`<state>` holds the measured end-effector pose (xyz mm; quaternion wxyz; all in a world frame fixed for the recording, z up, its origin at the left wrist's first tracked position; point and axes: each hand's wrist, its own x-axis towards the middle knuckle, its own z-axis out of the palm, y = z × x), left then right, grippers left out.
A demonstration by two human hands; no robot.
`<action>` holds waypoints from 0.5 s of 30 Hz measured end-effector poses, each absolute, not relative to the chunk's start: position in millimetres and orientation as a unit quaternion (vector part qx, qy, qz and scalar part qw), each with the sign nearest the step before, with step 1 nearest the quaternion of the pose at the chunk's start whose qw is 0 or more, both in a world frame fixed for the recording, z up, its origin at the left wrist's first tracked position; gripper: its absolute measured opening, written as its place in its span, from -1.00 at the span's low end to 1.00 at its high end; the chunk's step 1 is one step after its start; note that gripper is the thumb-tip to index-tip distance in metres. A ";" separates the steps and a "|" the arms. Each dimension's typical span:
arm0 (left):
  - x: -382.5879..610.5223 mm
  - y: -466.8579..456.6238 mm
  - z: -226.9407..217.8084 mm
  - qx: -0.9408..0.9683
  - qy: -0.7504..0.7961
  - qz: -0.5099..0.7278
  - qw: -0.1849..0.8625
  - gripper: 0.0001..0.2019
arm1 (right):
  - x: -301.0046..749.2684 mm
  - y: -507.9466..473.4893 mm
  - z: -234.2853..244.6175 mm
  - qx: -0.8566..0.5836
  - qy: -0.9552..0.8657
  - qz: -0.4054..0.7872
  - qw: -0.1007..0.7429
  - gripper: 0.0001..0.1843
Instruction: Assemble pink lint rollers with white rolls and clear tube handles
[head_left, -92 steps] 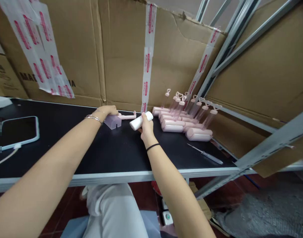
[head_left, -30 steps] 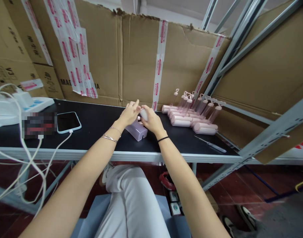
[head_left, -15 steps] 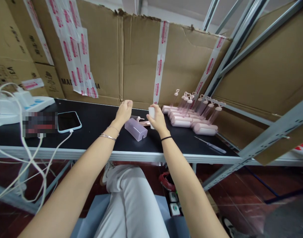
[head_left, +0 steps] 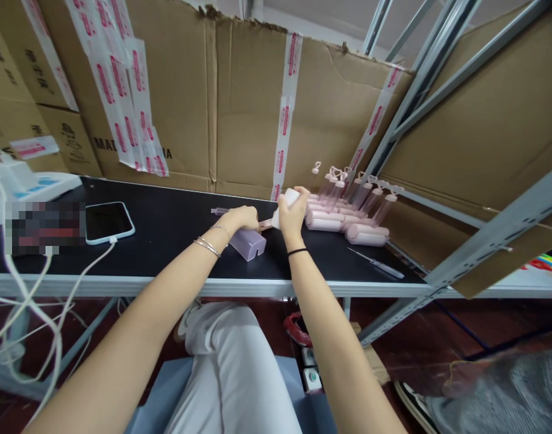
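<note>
Two changes within half a second. First, with the left hand (head_left: pixel 244 220): lowered from a curled, separate position to just over the lilac block (head_left: pixel 249 246). Second, with the right hand (head_left: pixel 294 218): turned so as to tip the white cylinder (head_left: pixel 291 196) from nearly upright to slanting, lower end toward eight o'clock. Now brought close together, with a pink strip (head_left: pixel 266 225) bridging the gap between. Seems, as a judgement, to mean a shift from handling one piece alone to working strip and cylinder against each other.

On the right, wrapped firmly by thumb and fingers: the white cylinder, at one o'clock from the strip. On the left, fingers curled at the strip's other end; cannot tell whether pinching or only covering.

Counted: one strip, one white cylinder in hand, one lilac block at six o'clock from the left hand, one clear tube (head_left: pixel 219 211) between nine and ten o'clock from the same hand, partly hidden. At three o'clock from the right hand, a row of pink cylinders (head_left: pixel 323 220), overlapping too much for a sure count; above these, at least eight heart-shaped loops (head_left: pixel 396 190). At four o'clock, one screwdriver (head_left: pixel 384 266). Toward nine o'clock on the black tabletop (head_left: pixel 167 226), one phone (head_left: pixel 108 223). Below the table edge, near five o'clock, two small pale boxes (head_left: pixel 312 380).
</note>
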<state>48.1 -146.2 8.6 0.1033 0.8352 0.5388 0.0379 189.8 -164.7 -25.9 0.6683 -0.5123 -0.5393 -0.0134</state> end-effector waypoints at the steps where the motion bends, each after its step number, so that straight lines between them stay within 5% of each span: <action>1: 48.2 -147.1 7.7 0.829 0.548 0.046 0.099 -0.62 | 191.2 -162.2 -25.9 -0.521 -0.511 0.000 0.683 -0.58; 9: 34.5 -160.2 -7.7 0.791 0.502 0.348 0.021 -0.64 | 189.6 -158.6 -16.6 -0.454 -0.311 0.348 0.759 -0.59; 15: 35.2 -162.0 -9.0 0.727 0.489 0.459 0.147 -0.70 | 182.2 -171.3 -12.7 -0.369 -0.373 0.421 0.740 -0.69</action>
